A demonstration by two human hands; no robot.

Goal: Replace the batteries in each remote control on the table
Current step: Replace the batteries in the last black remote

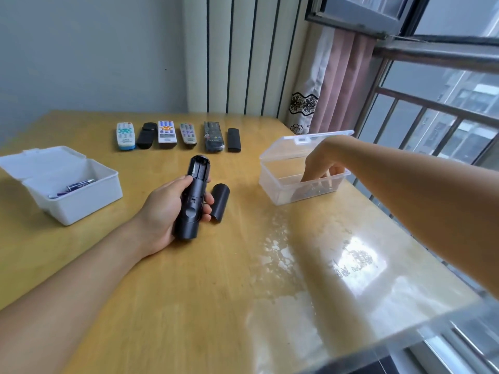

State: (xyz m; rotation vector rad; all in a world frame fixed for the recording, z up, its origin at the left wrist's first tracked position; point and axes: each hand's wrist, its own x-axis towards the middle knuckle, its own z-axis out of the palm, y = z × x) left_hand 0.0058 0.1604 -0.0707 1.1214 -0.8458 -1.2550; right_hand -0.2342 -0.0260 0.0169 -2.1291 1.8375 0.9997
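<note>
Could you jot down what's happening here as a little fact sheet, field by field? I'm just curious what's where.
left hand: holds a black remote back side up, battery bay open and apparently empty
battery cover: lies on the table just right of that remote
right hand: reaching into the clear box, lid up; what it grips cannot be told
white box: left side, lid open, batteries inside
row of remotes: six lined up at the far edge, untouched
</note>
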